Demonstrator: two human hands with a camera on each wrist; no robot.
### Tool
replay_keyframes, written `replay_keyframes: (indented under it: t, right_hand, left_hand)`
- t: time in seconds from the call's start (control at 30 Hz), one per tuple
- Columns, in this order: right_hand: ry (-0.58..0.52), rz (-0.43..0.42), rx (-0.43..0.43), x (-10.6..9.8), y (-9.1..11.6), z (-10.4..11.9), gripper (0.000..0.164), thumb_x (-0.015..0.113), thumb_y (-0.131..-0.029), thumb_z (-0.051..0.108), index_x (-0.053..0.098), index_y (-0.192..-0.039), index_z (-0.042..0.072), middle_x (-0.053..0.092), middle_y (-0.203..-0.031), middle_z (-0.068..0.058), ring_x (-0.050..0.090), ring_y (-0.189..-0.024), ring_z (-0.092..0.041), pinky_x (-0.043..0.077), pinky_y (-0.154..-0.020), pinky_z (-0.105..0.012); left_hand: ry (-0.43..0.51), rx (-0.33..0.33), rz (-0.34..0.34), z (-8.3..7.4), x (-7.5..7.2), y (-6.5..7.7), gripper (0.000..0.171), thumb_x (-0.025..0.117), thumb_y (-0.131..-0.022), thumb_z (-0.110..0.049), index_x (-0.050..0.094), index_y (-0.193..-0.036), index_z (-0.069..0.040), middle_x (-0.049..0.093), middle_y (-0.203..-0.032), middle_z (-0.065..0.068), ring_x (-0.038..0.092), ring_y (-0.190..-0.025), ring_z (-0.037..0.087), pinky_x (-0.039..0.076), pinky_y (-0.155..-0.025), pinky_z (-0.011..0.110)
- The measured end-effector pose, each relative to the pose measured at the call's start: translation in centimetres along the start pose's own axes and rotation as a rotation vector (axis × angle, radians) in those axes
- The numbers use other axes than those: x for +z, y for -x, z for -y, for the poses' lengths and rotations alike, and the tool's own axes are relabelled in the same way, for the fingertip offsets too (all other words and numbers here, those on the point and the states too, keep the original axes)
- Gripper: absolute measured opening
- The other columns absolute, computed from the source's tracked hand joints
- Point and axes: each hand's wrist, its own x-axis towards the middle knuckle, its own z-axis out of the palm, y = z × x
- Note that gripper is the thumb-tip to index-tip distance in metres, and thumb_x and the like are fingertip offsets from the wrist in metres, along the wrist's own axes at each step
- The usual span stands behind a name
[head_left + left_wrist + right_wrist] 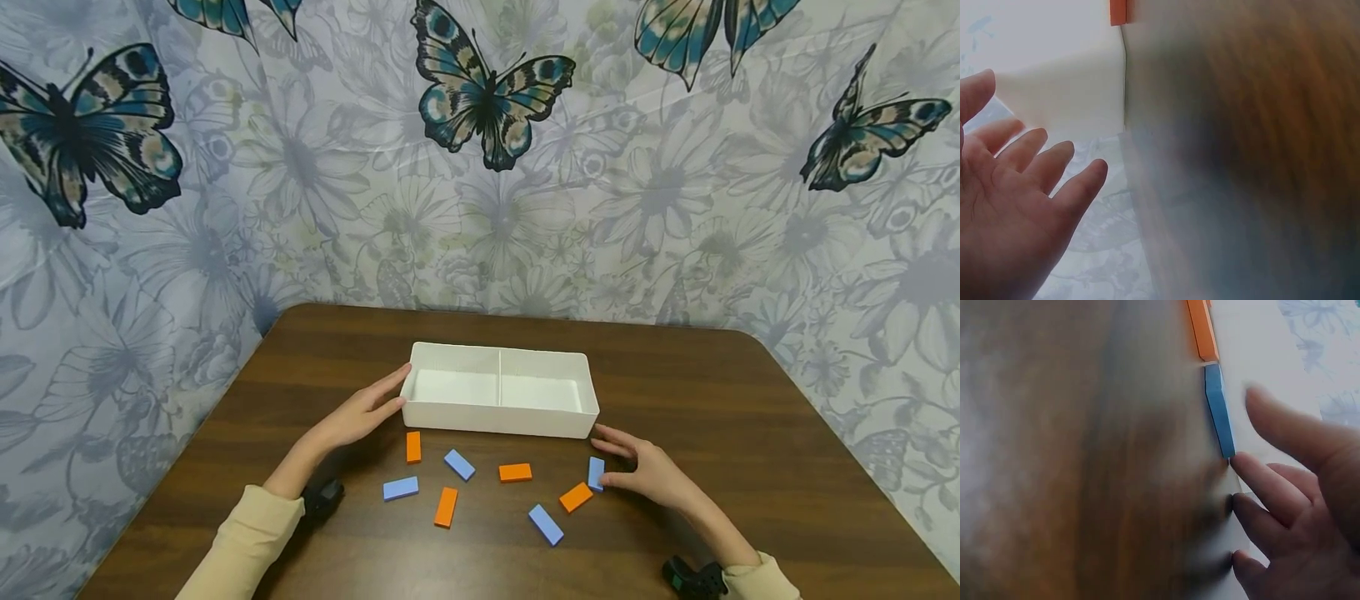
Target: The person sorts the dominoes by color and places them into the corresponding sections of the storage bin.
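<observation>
A white two-compartment box (500, 419) stands on the table. My left hand (360, 412) has its fingertips at the box's left end; in the left wrist view the hand (1029, 181) shows its fingers spread and fairly straight. Close to the box's front right corner is my right hand (648, 471), low over the table. Its thumb and fingers are apart beside a blue block (596, 473). In the right wrist view, that blue block (1220, 412) lies near the fingertips and thumb of the right hand (1304, 506); whether they touch it I cannot tell.
Several blocks lie in front of the box, among them an orange block (576, 497), a blue block (546, 525) and another orange block (515, 473). The brown wooden table (712, 400) ends at a butterfly-patterned cloth (510, 242) behind.
</observation>
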Motion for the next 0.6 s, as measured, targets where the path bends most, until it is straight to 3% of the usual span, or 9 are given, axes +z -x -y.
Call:
replay_keyframes:
  t: [0.17,0.43,0.6]
  right_hand:
    - [0.099,0.060,-0.039,0.1,0.4,-0.3,0.095,0.077,-0.077,0.034,0.021,-0.150,0.010,0.045,-0.139,-0.011,0.025,-0.130,-0.045,0.023,-0.094,-0.067]
    - [0.143,0.004,-0.056,0.3,0.4,-0.7,0.087,0.078,-0.077,0.030,0.031,-0.146,0.006,0.054,-0.131,-0.004,0.031,-0.127,-0.044,0.027,-0.094,-0.064]
    - [0.193,-0.034,-0.092,0.7,0.4,-0.9,0.082,0.078,-0.077,0.030,0.037,-0.143,0.004,0.059,-0.124,-0.002,0.037,-0.122,-0.046,0.022,-0.096,-0.065]
  left_hand:
    - [-0.012,0.000,0.003,0.2,0.0,-0.2,0.054,0.048,-0.098,-0.005,0.022,-0.144,0.009,0.019,-0.148,0.026,0.019,-0.133,0.042,0.019,-0.104,0.056]
    - [-0.029,0.004,-0.008,3.8,0.8,-0.8,0.057,0.047,-0.100,-0.015,0.020,-0.148,-0.001,0.018,-0.150,0.020,0.018,-0.136,0.035,0.018,-0.105,0.054]
    - [-0.021,0.016,0.000,4.4,0.8,-0.8,0.059,0.047,-0.100,-0.023,0.020,-0.149,-0.004,0.018,-0.151,0.019,0.018,-0.136,0.034,0.018,-0.105,0.054]
